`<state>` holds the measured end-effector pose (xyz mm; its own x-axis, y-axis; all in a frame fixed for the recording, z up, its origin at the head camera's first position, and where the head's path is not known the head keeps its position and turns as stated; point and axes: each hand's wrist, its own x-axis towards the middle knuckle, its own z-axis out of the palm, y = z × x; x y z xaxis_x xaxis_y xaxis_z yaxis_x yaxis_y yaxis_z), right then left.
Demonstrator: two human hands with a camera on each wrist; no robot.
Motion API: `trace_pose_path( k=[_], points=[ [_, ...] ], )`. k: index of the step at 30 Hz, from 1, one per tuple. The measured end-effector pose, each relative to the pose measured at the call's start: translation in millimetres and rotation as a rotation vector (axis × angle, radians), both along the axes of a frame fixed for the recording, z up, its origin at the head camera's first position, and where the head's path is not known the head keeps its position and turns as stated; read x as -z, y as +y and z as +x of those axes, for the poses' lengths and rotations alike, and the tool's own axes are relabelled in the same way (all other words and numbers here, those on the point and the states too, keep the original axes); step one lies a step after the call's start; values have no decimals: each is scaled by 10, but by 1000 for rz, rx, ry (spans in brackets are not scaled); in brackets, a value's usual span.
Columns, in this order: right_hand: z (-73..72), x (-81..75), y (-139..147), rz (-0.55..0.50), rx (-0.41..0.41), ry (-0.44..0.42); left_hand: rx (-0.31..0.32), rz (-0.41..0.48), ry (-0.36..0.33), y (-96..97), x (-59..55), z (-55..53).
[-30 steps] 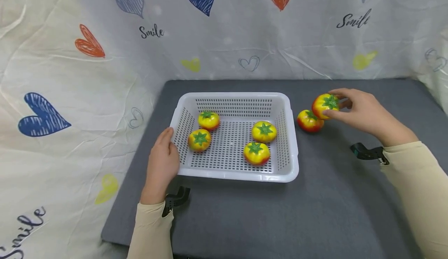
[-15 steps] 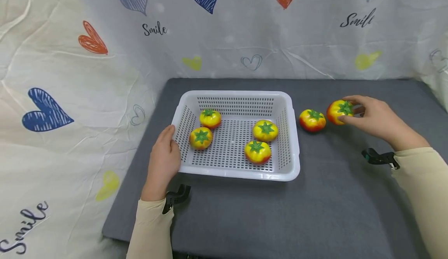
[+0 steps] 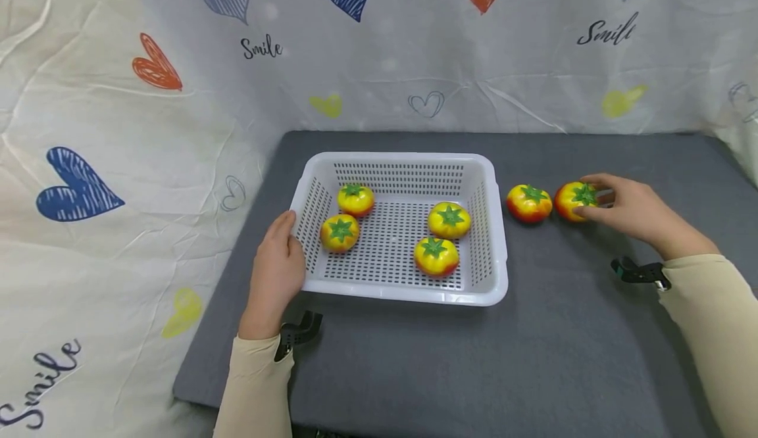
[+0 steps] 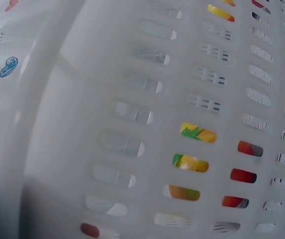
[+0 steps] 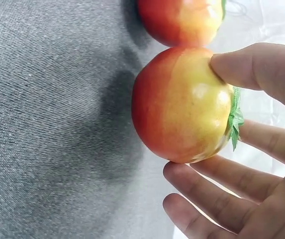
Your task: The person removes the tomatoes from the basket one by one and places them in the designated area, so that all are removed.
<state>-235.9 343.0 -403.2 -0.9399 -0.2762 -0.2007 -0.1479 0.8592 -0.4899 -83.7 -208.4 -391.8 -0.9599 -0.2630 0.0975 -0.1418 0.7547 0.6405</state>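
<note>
While the left hand holds the left end of the white perforated plastic basket, thumb at the rim and the other fingers close together along the outside, we see the right hand on the rightmost tomato. Its thumb presses one side near the green leafy top and its fingers curve round the other, slightly spread, so we read them as clamped on that fruit. We find this tomato low at the grey table, right of the basket; whether it bears fully on the surface we cannot tell. Just beside it, between it and the basket, sits the neighbouring tomato, red below and yellow above. Inside the basket we count four more: a back left tomato, a front left tomato, a back right tomato and a front right tomato. Through the basket's slots, the left wrist view shows us patches of yellow, green and red. Behind the table we see a pale cloth printed with hearts and "Smile".
</note>
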Motion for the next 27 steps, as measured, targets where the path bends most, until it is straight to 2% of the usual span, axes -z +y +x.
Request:
trace_pose_path(
  k=[12, 22, 27],
  points=[
    [-27, 84, 1, 5, -2, -11, 4, 2, 11, 3, -18, 4],
    [-41, 90, -2, -4, -15, -21, -4, -1, 16, 0, -28, 9],
    [-39, 44, 9, 11, -33, -41, 1, 4, 13, 5, -24, 15]
  ],
)
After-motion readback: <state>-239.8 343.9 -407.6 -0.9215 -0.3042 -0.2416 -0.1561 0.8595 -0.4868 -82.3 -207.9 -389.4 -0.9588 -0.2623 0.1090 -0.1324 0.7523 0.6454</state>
